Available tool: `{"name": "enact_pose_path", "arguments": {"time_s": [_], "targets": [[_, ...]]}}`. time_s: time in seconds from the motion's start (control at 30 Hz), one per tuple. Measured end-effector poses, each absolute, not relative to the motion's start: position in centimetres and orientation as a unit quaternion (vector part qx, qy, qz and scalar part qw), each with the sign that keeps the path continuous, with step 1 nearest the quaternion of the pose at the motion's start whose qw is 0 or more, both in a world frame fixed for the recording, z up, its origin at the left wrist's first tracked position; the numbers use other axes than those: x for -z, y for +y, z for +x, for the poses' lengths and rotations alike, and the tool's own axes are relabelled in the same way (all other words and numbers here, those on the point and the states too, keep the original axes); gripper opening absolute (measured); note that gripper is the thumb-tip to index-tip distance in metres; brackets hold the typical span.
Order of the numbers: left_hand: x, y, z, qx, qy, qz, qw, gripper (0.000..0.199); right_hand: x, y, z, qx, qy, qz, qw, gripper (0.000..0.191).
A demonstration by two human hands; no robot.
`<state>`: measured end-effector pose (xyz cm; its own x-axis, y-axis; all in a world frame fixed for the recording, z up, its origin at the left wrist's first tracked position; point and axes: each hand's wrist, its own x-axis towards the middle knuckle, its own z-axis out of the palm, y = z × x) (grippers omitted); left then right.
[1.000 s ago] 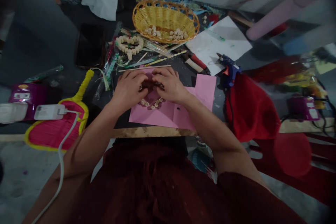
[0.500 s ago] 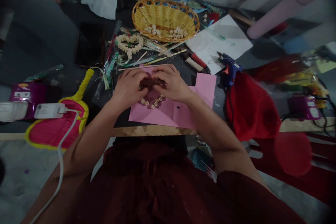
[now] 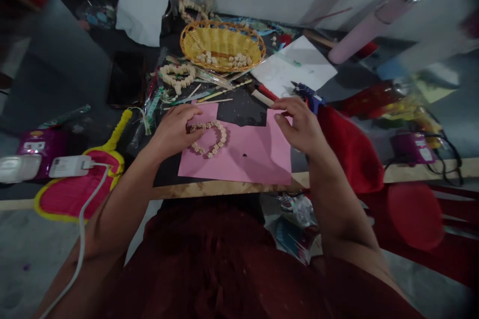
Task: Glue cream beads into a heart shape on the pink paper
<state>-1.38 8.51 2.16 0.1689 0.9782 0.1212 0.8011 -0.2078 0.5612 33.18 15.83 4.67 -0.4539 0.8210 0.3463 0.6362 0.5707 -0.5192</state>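
Note:
A ring of small pale beads (image 3: 223, 135) lies on the left part of a pink paper (image 3: 258, 152) with a cut-out at its top edge. My left hand (image 3: 175, 131) is at the ring's left side, its thumb and fingers touching or just over the beads. Its thumb and fingers are apart, and whether it grips the ring cannot be told. My right hand (image 3: 298, 123) hovers over the paper's right upper corner with fingers apart and nothing in them, near the pliers (image 3: 265, 94) and the blue glue gun (image 3: 309, 95).
Behind are a yellow wicker basket (image 3: 222, 42) with bead clusters, a beaded heart (image 3: 177, 76), thin sticks and white paper (image 3: 299, 67). Red cloth (image 3: 346, 152) lies right; a pink bottle (image 3: 362, 30) stands behind it. A phone (image 3: 127, 79) and yellow-edged pink fan (image 3: 80, 184) are left.
My right hand has moved right, off the bead ring, and opened. The ring and pink paper are now more exposed. The camera view has shifted slightly.

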Motion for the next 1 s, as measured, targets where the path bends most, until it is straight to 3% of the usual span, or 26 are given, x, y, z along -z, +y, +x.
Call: {"name": "enact_pose_path", "arguments": {"time_s": [0.33,0.63,1.0], "targets": [[-5.3,6.9,-2.0,-0.364,0.626,0.676,0.140,0.042,-3.8,16.3,44.2,-0.039,-0.687,-0.679,0.255,0.035],[-5.9,3.5,-1.8,-0.413,0.657,0.607,0.168,0.045,-2.4,18.2,46.0,-0.049,-0.687,-0.679,0.255,0.030],[-7.8,6.7,-5.3,-0.499,0.704,0.504,-0.005,0.057,-3.3,22.0,44.4,-0.064,-0.680,-0.698,0.214,0.033]]}}
